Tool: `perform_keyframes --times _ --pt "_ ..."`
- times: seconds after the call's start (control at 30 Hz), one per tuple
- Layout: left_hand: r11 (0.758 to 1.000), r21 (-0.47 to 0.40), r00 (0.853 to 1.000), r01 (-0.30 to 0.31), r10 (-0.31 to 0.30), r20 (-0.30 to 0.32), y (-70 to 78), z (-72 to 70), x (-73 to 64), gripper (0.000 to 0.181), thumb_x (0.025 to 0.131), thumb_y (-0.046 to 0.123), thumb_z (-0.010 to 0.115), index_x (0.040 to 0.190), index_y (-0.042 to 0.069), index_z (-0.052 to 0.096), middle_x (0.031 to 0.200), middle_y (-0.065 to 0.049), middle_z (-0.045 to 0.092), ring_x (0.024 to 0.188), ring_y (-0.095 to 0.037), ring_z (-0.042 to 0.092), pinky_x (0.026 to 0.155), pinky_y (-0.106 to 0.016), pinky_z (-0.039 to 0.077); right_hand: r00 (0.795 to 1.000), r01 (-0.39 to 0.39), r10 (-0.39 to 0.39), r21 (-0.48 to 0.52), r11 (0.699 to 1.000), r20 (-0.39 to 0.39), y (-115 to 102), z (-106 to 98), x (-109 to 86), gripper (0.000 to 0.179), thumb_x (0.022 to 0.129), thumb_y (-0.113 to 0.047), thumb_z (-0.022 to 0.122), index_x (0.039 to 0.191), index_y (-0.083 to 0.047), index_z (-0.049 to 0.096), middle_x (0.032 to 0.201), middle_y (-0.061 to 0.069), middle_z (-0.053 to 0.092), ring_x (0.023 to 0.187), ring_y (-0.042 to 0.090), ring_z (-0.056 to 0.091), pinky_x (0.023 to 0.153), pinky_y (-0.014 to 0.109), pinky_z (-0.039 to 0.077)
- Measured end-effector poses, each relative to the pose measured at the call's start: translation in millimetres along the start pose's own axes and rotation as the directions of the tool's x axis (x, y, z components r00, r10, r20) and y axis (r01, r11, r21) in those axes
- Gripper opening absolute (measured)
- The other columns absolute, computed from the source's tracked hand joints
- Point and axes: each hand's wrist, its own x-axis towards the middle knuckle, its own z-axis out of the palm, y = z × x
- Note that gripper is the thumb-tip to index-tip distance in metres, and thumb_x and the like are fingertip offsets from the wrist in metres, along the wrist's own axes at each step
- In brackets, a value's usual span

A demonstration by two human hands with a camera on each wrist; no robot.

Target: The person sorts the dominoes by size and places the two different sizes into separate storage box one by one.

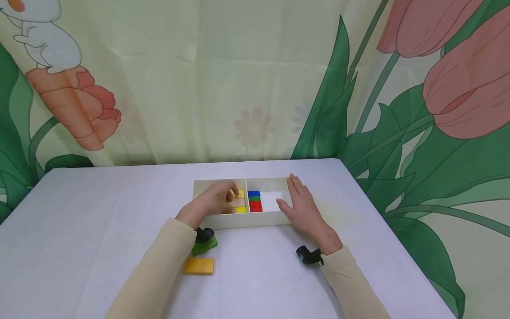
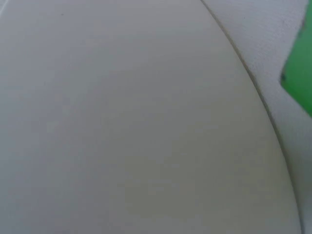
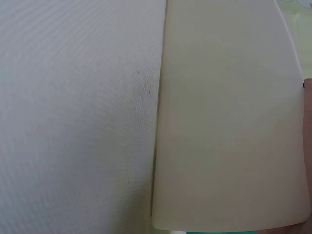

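A long white box (image 1: 243,221) is split by a divider into two compartments. My left hand (image 1: 215,198) reaches over the left compartment, fingers bent down beside yellow blocks (image 1: 241,209) and a beige block (image 1: 238,202); I cannot tell whether it grips one. In the right compartment, blue (image 1: 253,193), green (image 1: 254,199) and red (image 1: 256,207) blocks sit against the divider. With fingers extended, my right hand (image 1: 304,208) rests at the box's right end. The left wrist view is mostly filled by the box's wall (image 2: 146,117); the right wrist view also shows its wall (image 3: 229,117).
In front of the box, a green block (image 1: 207,246) lies partly behind the black left wrist camera (image 1: 204,235). Nearer is an orange-yellow block (image 1: 199,266). A white cloth covers the table (image 1: 255,274), and a printed curtain (image 1: 223,88) hangs behind it.
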Motion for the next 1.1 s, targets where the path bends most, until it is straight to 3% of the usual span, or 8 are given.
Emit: perform_keyframes --times 0.2,0.43,0.83,1.0,1.1 --pt "0.998 -0.057 0.998 -0.037 0.035 -0.045 -1.7 -2.2 -13.5 0.043 0.084 0.008 0.078 0.123 0.004 0.059 0.105 -0.011 0.066 0.098 -0.022 0.061 0.089 -0.035 0.056 1.000 -0.006 0.006 0.003 1.000 0.006 -1 1 -3.5 0.079 0.098 -0.038 0.052 0.155 0.005 0.018 0.166 0.018 0.014 0.153 0.037 0.014 0.124 0.056 0.013" --pt "0.987 -0.070 0.981 -0.145 0.134 -0.138 -3.3 -9.9 -33.4 0.043 0.085 0.006 0.077 0.124 0.000 0.059 0.111 -0.017 0.067 0.100 -0.026 0.063 0.087 -0.038 0.057 1.000 0.009 -0.009 0.004 1.000 -0.014 -2 1 -1.3 0.078 0.098 -0.037 0.052 0.155 0.005 0.019 0.165 0.018 0.015 0.153 0.037 0.015 0.124 0.056 0.013" --pt "0.980 -0.142 0.955 -0.138 0.094 -0.281 -1.6 -10.7 -75.1 0.038 0.087 0.010 0.075 0.122 0.009 0.062 0.107 -0.006 0.067 0.099 -0.025 0.065 0.088 -0.038 0.057 1.000 0.003 -0.003 -0.004 1.000 -0.003 -2 2 0.2 0.078 0.099 -0.039 0.051 0.155 0.005 0.019 0.166 0.017 0.014 0.154 0.036 0.014 0.124 0.056 0.013" --pt "0.965 -0.174 0.946 -0.198 0.141 -0.292 3.0 -10.8 -88.6 0.039 0.087 0.012 0.076 0.123 0.012 0.061 0.108 -0.003 0.068 0.098 -0.020 0.066 0.088 -0.034 0.057 1.000 -0.005 0.005 -0.013 1.000 -0.006 -2 1 -0.4 0.078 0.099 -0.039 0.051 0.155 0.005 0.019 0.166 0.017 0.015 0.154 0.036 0.014 0.124 0.055 0.013" --pt "0.958 -0.199 0.951 -0.204 0.145 -0.274 5.9 -11.1 -96.9 0.039 0.087 0.013 0.076 0.123 0.014 0.061 0.108 -0.002 0.068 0.097 -0.015 0.066 0.089 -0.032 0.057 1.000 -0.001 0.001 -0.008 1.000 -0.006 -2 0 -0.2 0.078 0.099 -0.039 0.051 0.155 0.005 0.019 0.166 0.017 0.015 0.154 0.036 0.014 0.124 0.055 0.013"
